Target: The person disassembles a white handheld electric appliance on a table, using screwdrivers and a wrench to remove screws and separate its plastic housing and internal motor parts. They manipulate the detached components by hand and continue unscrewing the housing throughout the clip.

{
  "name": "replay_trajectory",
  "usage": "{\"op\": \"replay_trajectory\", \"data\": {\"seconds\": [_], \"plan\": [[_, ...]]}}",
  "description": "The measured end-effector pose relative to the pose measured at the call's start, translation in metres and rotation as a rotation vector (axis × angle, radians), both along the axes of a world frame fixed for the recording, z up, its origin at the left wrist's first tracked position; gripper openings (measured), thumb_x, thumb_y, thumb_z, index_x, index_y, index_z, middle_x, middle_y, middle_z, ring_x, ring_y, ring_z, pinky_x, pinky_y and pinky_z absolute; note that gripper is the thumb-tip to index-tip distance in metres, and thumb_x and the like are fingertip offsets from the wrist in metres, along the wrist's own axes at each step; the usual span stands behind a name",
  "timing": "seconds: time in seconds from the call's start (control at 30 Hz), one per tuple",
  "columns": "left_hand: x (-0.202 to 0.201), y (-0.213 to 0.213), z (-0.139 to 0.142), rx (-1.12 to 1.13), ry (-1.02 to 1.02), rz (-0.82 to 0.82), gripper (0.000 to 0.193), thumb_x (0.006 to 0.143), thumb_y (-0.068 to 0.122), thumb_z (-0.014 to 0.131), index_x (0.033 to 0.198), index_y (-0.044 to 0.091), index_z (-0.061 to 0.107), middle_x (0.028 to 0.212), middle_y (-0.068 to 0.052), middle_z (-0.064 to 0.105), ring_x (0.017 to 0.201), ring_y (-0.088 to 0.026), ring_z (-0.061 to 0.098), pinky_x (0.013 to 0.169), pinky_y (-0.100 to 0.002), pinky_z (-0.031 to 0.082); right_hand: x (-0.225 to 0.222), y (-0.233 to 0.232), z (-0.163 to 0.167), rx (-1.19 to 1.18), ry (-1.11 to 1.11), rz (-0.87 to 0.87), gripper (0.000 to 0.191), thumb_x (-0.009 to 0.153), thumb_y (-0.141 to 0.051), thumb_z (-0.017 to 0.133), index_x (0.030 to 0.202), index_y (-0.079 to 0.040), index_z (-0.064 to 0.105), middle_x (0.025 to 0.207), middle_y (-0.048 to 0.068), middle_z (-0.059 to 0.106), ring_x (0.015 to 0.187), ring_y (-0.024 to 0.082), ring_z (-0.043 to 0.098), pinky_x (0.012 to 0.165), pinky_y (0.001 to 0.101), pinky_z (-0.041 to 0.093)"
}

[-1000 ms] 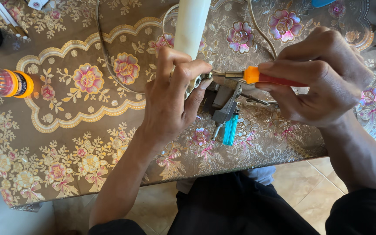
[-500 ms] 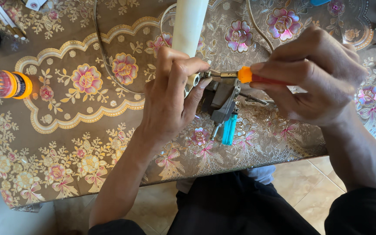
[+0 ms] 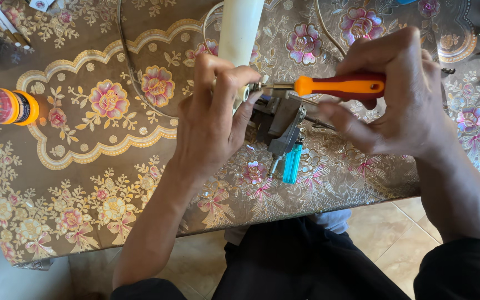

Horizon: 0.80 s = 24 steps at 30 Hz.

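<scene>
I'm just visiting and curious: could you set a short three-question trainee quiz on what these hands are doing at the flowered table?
1. True or false: the right hand holds an orange-handled screwdriver.
2. What does the left hand grip? A) white plastic tube B) blue lighter
3. What lies on the floral brown tablecloth just below the screwdriver?

Key: 1 true; 2 A; 3 grey metal parts and the blue lighter.

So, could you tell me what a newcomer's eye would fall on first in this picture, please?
Probably the screwdriver with its bright orange and red handle, held level in the right hand near the top centre, its tip at the end of a white tube gripped by the left hand. Under them spreads a brown tablecloth with gold and pink flowers. A blue lighter lies just below the hands.
</scene>
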<state>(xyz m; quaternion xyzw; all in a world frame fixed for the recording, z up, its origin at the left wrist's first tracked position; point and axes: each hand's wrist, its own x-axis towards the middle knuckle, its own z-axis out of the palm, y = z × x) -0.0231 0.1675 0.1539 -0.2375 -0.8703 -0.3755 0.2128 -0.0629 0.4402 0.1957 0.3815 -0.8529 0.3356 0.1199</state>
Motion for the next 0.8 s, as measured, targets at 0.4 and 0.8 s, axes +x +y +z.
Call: {"op": "replay_trajectory", "data": {"seconds": [0.4,0.8], "plan": [[0.001,0.004,-0.001,0.031,-0.006,-0.015,0.023,0.113,0.012,0.070,0.126,0.011,0.052,0.113,-0.009,0.048,0.088,-0.021,0.067,0.067,-0.033,0.059,0.003,0.014,-0.017,-0.035,0.025,-0.066,0.050,0.102,-0.039,0.077,0.123,-0.002,0.051,0.099,0.011,0.071,0.080,0.021,0.075,0.069,0.0283,0.056],[0.001,0.006,0.001,0.034,0.009,0.033,0.021,0.112,0.011,0.070,0.124,0.010,0.053,0.112,-0.009,0.049,0.094,-0.023,0.064,0.067,-0.034,0.055,0.001,0.018,-0.022,0.104,-0.036,-0.169,0.047,0.111,-0.049,0.062,0.117,-0.003,0.053,0.092,0.010,0.065,0.074,0.022,0.071,0.065,0.0332,0.053]]}}
